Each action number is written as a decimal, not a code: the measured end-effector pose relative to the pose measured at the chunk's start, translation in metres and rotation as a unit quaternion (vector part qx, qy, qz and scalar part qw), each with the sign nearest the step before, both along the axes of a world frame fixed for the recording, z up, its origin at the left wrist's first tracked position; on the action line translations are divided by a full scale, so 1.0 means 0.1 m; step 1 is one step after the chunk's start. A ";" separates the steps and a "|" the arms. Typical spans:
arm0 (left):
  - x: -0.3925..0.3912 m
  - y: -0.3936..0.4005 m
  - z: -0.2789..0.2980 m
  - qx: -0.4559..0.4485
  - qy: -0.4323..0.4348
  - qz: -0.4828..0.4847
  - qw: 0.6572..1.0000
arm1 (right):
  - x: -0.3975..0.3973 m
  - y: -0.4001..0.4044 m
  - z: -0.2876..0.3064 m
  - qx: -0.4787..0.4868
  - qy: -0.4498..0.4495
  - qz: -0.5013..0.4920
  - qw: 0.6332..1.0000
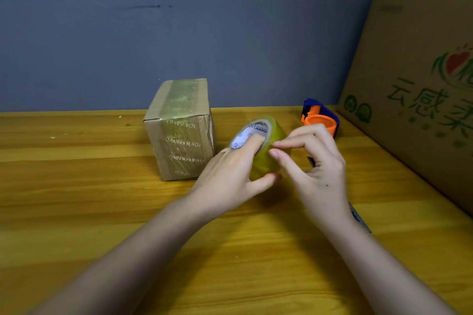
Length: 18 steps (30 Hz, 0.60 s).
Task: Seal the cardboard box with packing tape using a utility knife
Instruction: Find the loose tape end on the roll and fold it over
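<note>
A small cardboard box (179, 135) stands on the wooden table (76, 186), with yellowish tape over its top and front. Just right of it my left hand (227, 176) holds a roll of yellowish packing tape (262, 163) off the table, fingers pushed into the white core and thumb under the roll. My right hand (320, 169) reaches the roll from the right. Its thumb and index fingertip meet on the roll's outer surface and pinch at the tape there. A dark utility knife (359, 217) lies on the table, mostly hidden under my right wrist.
An orange and blue tape dispenser (320, 117) sits behind my right hand near the back edge. A large printed carton (414, 100) stands along the table's right side, with another stacked above it. A grey wall closes off the back.
</note>
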<state>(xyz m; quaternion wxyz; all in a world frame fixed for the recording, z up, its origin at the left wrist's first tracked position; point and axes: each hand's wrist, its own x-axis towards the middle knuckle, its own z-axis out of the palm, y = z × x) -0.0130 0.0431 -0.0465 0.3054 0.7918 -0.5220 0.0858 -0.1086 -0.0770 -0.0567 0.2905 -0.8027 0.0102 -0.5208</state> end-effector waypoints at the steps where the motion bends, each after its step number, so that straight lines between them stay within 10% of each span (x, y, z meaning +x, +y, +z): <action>1: 0.00 0.00 -0.01 0.005 -0.007 0.005 1.000 | 0.00 -0.01 0.00 0.007 0.007 0.002 1.000; 10: 0.02 0.00 -0.01 0.011 -0.089 0.023 0.996 | 0.05 -0.04 -0.04 -0.042 0.055 -0.042 0.997; 18: -0.01 -0.05 -0.04 -0.044 0.144 -0.083 0.985 | 0.04 -0.07 -0.05 -0.107 0.036 -0.067 0.991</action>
